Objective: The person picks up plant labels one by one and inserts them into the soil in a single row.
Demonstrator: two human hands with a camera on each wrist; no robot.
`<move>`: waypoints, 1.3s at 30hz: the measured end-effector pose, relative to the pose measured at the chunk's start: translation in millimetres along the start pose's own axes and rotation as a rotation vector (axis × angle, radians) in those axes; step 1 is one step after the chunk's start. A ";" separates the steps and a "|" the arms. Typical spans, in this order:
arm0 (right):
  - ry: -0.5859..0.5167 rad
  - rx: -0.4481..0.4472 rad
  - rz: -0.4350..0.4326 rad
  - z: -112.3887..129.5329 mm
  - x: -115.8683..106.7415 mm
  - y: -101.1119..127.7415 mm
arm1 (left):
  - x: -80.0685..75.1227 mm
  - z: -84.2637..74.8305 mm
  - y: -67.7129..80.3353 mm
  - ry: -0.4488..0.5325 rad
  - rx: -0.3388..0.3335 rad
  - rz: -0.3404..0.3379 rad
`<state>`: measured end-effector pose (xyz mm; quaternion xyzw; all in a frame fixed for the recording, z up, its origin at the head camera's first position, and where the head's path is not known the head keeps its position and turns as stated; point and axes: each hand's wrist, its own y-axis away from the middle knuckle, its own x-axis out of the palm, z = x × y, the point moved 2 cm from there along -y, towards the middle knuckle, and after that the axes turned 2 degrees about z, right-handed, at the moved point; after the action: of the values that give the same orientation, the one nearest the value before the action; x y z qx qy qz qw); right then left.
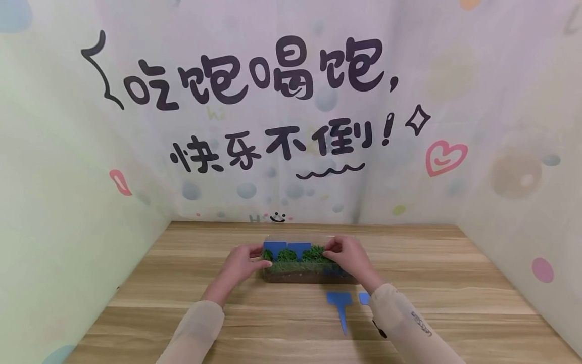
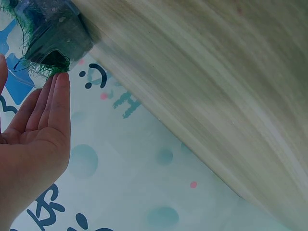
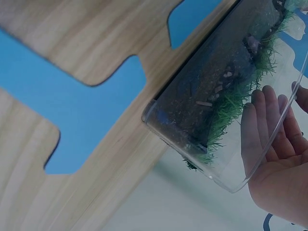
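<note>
A long clear plastic box (image 1: pixel 295 278) with brown soil and green grass (image 1: pixel 287 257) stands at the table's far side. Two blue T-shaped plant labels (image 1: pixel 275 247) stand upright in it, toward its left end. My left hand (image 1: pixel 243 261) holds that end, thumb at the front corner and fingers behind. In the left wrist view its fingertips (image 2: pixel 61 77) lie against the box end. My right hand (image 1: pixel 352 255) reaches over the right part of the box, fingertips at the grass. Through the clear wall in the right wrist view, these fingers (image 3: pixel 262 122) look fairly straight.
One blue plant label (image 1: pixel 340 299) lies flat on the wooden table (image 1: pixel 254 323) in front of the box. Another blue label (image 1: pixel 364 298) is partly covered by the right sleeve (image 1: pixel 404 318). A printed backdrop (image 1: pixel 273 197) rises behind the table.
</note>
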<state>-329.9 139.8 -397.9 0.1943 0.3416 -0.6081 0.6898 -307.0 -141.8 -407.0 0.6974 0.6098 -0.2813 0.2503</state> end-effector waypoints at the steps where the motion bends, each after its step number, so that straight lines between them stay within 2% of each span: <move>1: 0.003 0.003 0.001 -0.6 -0.3 0.2 | -0.2 -0.2 -0.1 -0.006 0.004 -0.001; 8: 0.018 0.012 -0.003 -2.5 -3.4 1.9 | 0.4 -0.4 0.0 -0.004 -0.010 0.004; 39: 0.035 -0.020 -0.023 2.8 -15.7 13.8 | 0.6 -1.3 2.5 -0.001 0.021 -0.012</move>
<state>-316.3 151.6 -386.8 0.1939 0.3618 -0.6090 0.6787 -304.3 -140.8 -406.5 0.6962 0.6109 -0.2894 0.2416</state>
